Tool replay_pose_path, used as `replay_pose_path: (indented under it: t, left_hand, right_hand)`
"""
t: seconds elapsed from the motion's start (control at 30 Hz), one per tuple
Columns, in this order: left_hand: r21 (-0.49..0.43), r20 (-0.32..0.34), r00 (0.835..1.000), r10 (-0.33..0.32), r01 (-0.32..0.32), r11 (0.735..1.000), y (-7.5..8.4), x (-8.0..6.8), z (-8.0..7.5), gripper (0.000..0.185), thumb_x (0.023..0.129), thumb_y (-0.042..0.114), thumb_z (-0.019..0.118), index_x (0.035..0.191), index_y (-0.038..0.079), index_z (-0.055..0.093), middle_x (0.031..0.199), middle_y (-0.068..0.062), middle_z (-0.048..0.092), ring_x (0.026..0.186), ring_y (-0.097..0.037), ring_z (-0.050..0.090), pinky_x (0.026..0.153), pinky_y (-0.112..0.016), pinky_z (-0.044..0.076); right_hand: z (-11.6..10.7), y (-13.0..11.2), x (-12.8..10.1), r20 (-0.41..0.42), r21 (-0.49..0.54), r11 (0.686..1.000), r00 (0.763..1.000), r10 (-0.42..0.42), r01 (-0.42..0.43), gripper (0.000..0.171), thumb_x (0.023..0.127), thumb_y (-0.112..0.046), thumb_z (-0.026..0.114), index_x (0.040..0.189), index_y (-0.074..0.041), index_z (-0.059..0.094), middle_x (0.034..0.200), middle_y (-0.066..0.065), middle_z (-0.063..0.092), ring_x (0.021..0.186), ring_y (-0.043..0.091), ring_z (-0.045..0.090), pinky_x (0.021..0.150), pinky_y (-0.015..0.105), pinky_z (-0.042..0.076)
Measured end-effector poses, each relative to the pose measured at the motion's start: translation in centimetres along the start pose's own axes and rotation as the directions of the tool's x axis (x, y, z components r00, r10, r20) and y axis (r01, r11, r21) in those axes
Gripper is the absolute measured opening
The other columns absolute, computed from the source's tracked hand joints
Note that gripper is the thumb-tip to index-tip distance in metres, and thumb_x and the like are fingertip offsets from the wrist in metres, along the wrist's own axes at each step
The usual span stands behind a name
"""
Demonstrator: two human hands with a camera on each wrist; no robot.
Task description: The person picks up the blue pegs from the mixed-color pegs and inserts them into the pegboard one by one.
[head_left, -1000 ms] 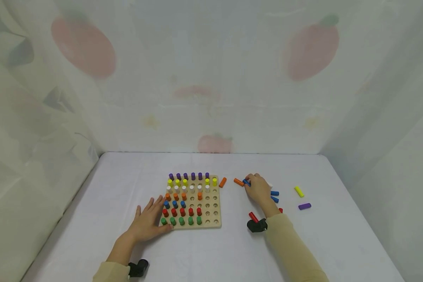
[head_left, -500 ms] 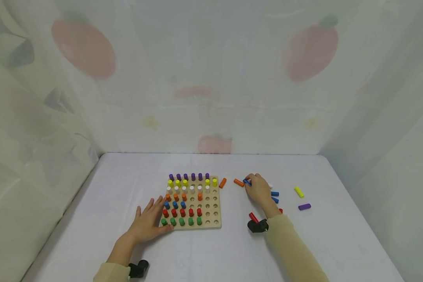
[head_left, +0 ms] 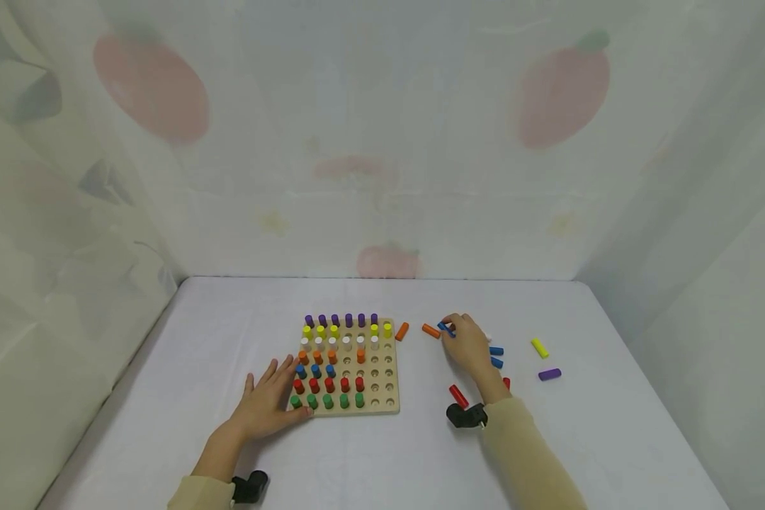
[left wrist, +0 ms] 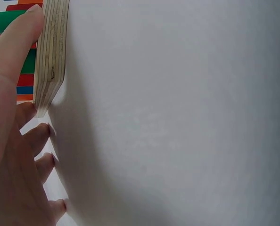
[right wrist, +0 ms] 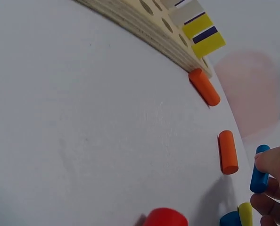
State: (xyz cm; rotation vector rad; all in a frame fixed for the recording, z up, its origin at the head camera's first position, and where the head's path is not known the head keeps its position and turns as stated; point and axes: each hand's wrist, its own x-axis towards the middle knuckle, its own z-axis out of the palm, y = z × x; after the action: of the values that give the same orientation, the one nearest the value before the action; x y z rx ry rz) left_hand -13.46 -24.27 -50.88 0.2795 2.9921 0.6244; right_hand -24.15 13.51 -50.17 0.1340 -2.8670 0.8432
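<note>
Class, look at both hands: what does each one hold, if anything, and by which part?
The right hand pinches a blue peg near its upper end. The left hand holds nothing; it rests flat against the pegboard corner.

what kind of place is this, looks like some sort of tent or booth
Probably a small curtained-off tabletop booth rather than a lived-in room. A white table is closed in on three sides by pale fabric printed with fruit, and the only things on it are a wooden peg board and loose coloured pegs.

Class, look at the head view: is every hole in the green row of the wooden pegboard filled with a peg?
No: the green row on the wooden pegboard holds five pegs, and the two holes at its right end stand empty.
</note>
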Motion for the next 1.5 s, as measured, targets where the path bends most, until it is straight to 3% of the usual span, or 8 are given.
replay_pose_path:
  t: [0.2, 0.6, 0.8, 1.3, 1.5]
  left_hand:
    - [-0.003, 0.001, 1.000, -0.003, 0.003, 1.000, 0.0, -0.1, 0.0, 0.101, 0.066, 0.065, 0.067, 0.143, 0.010, 0.033, 0.149, -0.012, 0.029, 0.137, -0.043, 0.019, 0.099, -0.073, 0.005]
    - [0.006, 0.005, 1.000, -0.005, 0.005, 1.000, -0.4, 0.1, 0.1, 0.101, 0.066, 0.066, 0.067, 0.143, 0.011, 0.033, 0.150, -0.012, 0.028, 0.137, -0.042, 0.019, 0.099, -0.073, 0.004]
    - [0.004, 0.013, 1.000, -0.007, 0.007, 1.000, -0.2, 0.1, 0.0, 0.102, 0.066, 0.067, 0.066, 0.144, 0.011, 0.032, 0.150, -0.012, 0.027, 0.137, -0.042, 0.018, 0.100, -0.072, 0.004]
    - [0.011, 0.017, 1.000, -0.009, 0.009, 1.000, 0.2, 0.1, -0.3, 0.102, 0.067, 0.067, 0.066, 0.144, 0.011, 0.030, 0.150, -0.012, 0.028, 0.137, -0.043, 0.018, 0.100, -0.072, 0.004]
    - [0.006, 0.016, 1.000, -0.011, 0.011, 1.000, 0.2, 0.0, -0.3, 0.102, 0.067, 0.067, 0.066, 0.144, 0.011, 0.031, 0.150, -0.012, 0.028, 0.137, -0.043, 0.018, 0.100, -0.072, 0.004]
  right_hand:
    - [0.5, -0.3, -0.5, 0.005, 0.032, 0.999, 1.000, 0.011, -0.012, 0.023, 0.086, -0.017, 0.063, 0.108, -0.010, 0.064, 0.091, 0.007, 0.060, 0.073, 0.017, 0.055, 0.063, 0.030, 0.048]
    - [1.3, -2.2, -1.6, -0.023, 0.060, 0.996, 0.998, -0.058, 0.059, 0.021, 0.085, -0.015, 0.065, 0.106, -0.011, 0.064, 0.090, 0.002, 0.061, 0.075, 0.013, 0.058, 0.065, 0.027, 0.051]
    - [1.4, -3.3, -2.0, 0.002, 0.095, 0.991, 0.996, -0.093, 0.092, 0.024, 0.084, -0.013, 0.066, 0.108, -0.011, 0.062, 0.093, 0.002, 0.064, 0.081, 0.013, 0.061, 0.072, 0.029, 0.053]
    - [2.7, -4.8, -2.7, 0.080, 0.205, 0.974, 0.990, -0.118, 0.099, 0.022, 0.085, -0.013, 0.064, 0.106, -0.011, 0.059, 0.095, 0.002, 0.064, 0.080, 0.010, 0.062, 0.070, 0.026, 0.052]
    - [3.0, -5.6, -3.1, 0.079, 0.195, 0.968, 0.981, -0.174, 0.156, 0.026, 0.084, -0.010, 0.063, 0.110, -0.010, 0.058, 0.093, 0.002, 0.063, 0.079, 0.010, 0.060, 0.069, 0.023, 0.051]
